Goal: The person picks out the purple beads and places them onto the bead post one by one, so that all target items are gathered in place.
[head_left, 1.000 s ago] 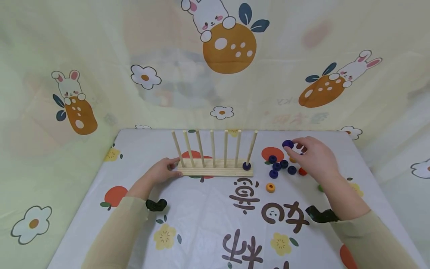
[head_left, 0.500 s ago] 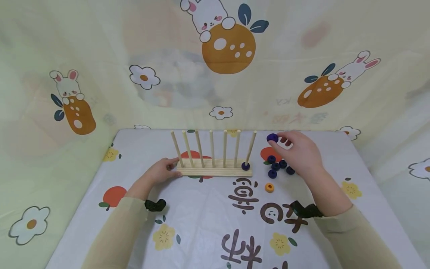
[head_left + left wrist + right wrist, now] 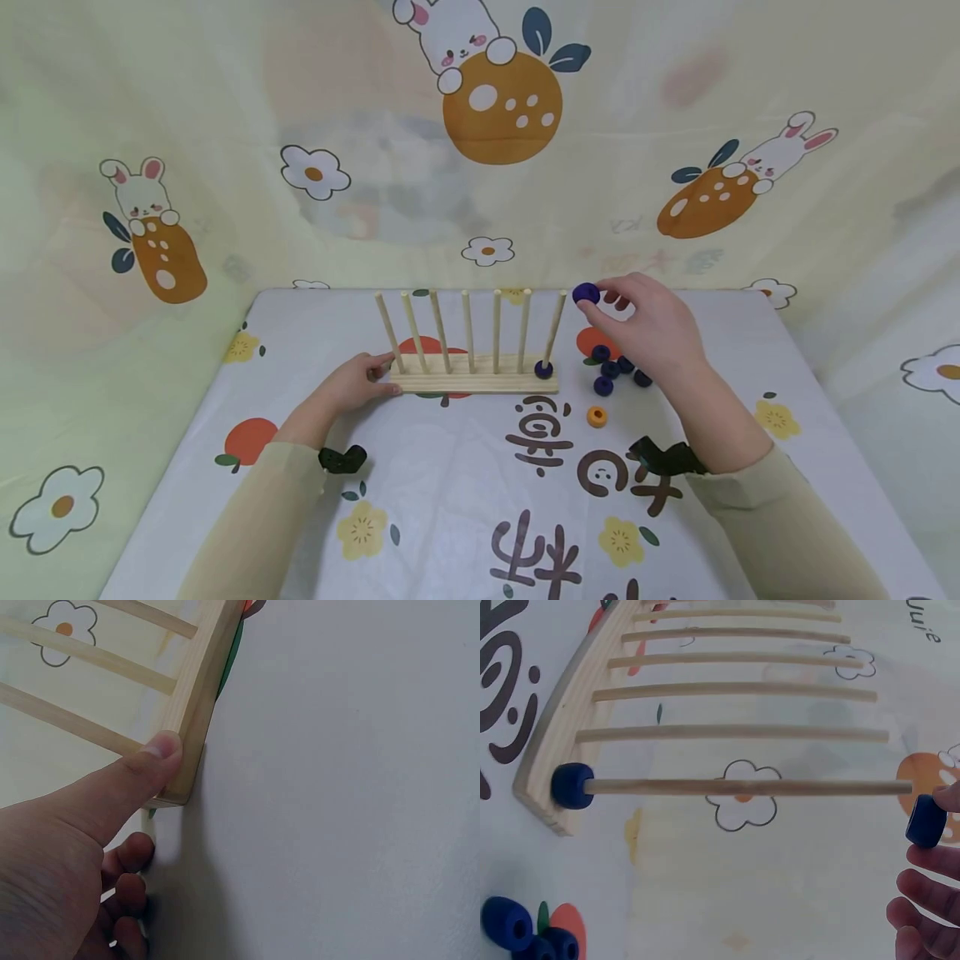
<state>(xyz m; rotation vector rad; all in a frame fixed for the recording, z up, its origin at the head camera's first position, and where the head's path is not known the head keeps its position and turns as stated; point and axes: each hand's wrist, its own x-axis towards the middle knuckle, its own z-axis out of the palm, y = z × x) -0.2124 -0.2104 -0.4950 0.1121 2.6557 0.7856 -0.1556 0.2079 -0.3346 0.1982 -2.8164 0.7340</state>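
Observation:
A wooden peg rack (image 3: 474, 383) stands on the table, with several upright pegs along its base. My left hand (image 3: 352, 385) grips the base's left end; in the left wrist view the thumb (image 3: 161, 746) lies along the wood. One dark blue bead (image 3: 572, 786) sits at the bottom of the rightmost peg (image 3: 750, 787). Between thumb and index finger, my right hand (image 3: 652, 325) pinches another dark blue bead (image 3: 586, 294). This bead is just right of that peg's top, apart from it. In the right wrist view, the other right fingers are loosely curled below the bead.
Several loose dark blue beads (image 3: 610, 369) lie right of the rack, partly under my right hand. Nearer to me is an orange bead (image 3: 597, 417). A printed white cloth (image 3: 442, 467) covers the table, and a patterned curtain (image 3: 360, 225) rises behind it.
My right hand has carried the blue bead left and slightly up, from above the loose beads to beside the rightmost peg's top. The left hand has kept its grip on the rack.

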